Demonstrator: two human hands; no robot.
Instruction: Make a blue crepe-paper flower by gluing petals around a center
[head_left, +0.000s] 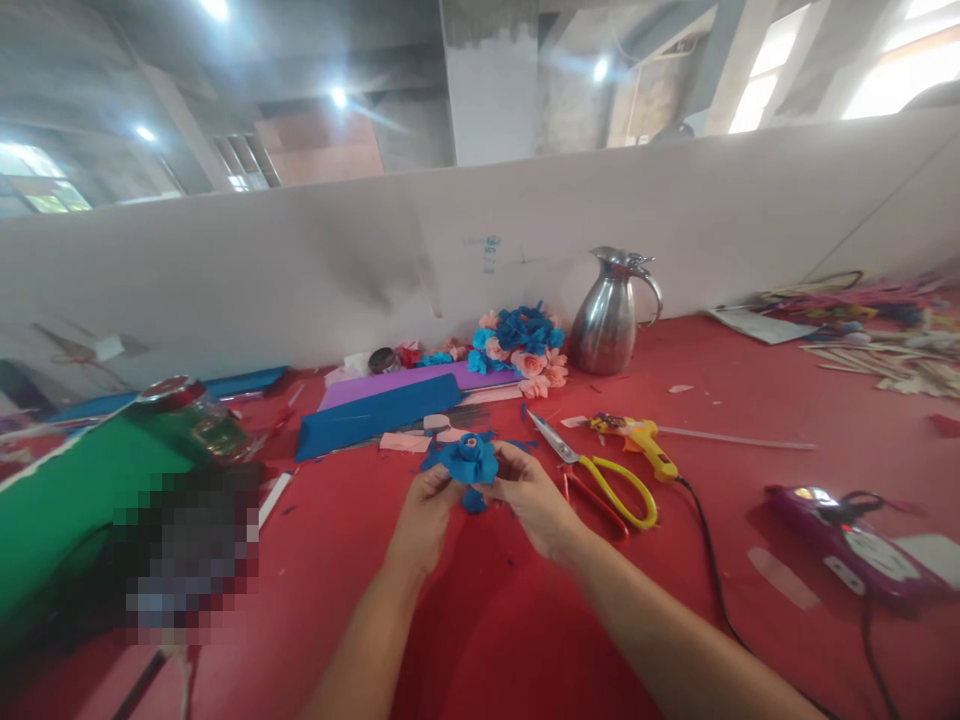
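Observation:
A blue paper flower [470, 460] with a rolled centre and spread outer petals is held up between both hands, above the red table [337, 600]. My left hand [426, 515] pinches its left edge with thumb and fingers. From the other side my right hand [529, 500] grips the petals at the right edge. Just behind the flower lie blue paper scraps and pink paper pieces [405, 442]. Scissors [592, 470] with yellow and red handles rest open to the right of my right hand. The flower hides parts of the fingertips.
A yellow glue gun [637, 440] with a black cord lies beyond the scissors. Behind are a metal jug [606, 315], a bunch of blue and pink paper flowers [525, 345] and blue paper [379, 412]. A purple power strip [855, 545] sits right; a glass jar [206, 415] stands left.

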